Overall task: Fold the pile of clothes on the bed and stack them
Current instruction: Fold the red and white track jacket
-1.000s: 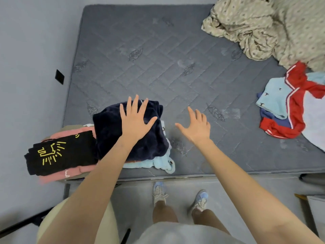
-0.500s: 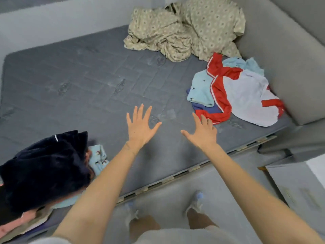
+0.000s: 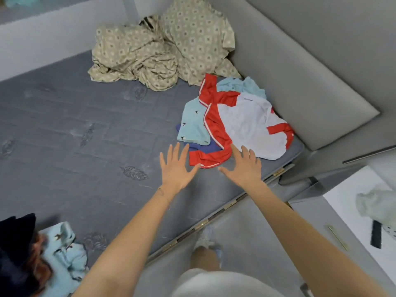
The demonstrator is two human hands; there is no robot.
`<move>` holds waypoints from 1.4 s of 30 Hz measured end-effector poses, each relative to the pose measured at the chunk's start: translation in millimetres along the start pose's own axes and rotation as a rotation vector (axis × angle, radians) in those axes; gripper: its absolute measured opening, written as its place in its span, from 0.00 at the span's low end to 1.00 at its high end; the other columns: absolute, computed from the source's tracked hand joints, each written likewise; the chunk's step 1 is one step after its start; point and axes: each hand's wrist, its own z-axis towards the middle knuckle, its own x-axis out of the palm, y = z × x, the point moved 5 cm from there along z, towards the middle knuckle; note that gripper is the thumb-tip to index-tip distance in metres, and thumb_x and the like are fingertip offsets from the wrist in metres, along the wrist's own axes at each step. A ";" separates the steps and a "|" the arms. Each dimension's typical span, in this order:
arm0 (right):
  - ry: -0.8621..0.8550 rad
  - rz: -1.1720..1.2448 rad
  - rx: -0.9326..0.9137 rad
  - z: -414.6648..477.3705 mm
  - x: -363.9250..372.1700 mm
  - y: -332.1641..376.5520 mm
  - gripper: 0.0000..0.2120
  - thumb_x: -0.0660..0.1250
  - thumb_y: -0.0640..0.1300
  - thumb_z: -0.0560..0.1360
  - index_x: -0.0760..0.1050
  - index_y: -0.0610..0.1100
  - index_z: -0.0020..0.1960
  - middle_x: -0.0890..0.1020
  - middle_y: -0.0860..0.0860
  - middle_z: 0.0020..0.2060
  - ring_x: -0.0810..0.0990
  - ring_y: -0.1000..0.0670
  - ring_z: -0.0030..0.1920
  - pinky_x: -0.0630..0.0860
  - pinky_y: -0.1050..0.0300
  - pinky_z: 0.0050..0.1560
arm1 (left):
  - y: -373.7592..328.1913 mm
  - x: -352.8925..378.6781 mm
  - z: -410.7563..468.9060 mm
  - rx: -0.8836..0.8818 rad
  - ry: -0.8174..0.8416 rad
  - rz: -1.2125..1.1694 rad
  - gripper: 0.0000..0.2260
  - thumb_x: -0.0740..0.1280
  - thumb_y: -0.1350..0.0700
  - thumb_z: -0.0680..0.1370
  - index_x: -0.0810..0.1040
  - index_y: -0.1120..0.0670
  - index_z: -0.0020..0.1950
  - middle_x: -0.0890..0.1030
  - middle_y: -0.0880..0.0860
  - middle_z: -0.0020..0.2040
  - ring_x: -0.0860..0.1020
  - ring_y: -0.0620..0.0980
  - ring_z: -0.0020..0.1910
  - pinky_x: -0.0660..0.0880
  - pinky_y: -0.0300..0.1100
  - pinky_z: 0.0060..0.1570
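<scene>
A loose pile of clothes lies at the right end of the grey mattress (image 3: 85,129): a red and white garment (image 3: 246,123) on top, a light blue piece with small birds (image 3: 192,125) and a dark blue one (image 3: 203,147) under it. My left hand (image 3: 175,168) and my right hand (image 3: 244,166) hover with fingers spread just in front of the pile's red edge, holding nothing. At the bottom left sits the folded stack, a dark navy garment (image 3: 15,249) over a light blue one (image 3: 66,251).
A crumpled beige patterned sheet (image 3: 154,52) lies at the far side of the mattress. A grey padded headboard (image 3: 310,82) rises right of the pile. A white side table (image 3: 364,211) stands at the right. My shoes are on the floor by the bed's edge.
My left hand has lifted off the navy garment on the stack. Both hands and my view have swung right to the loose pile.
</scene>
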 end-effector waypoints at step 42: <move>0.245 0.031 0.112 453.2 47.0 -305.2 0.48 0.66 0.66 0.73 0.38 0.55 0.79 0.43 0.43 0.79 0.45 0.42 0.78 0.52 0.42 0.76 | -195.8 245.6 430.2 -0.168 0.255 -0.044 0.37 0.60 0.38 0.79 0.46 0.48 0.80 0.42 0.55 0.80 0.41 0.55 0.79 0.39 0.56 0.74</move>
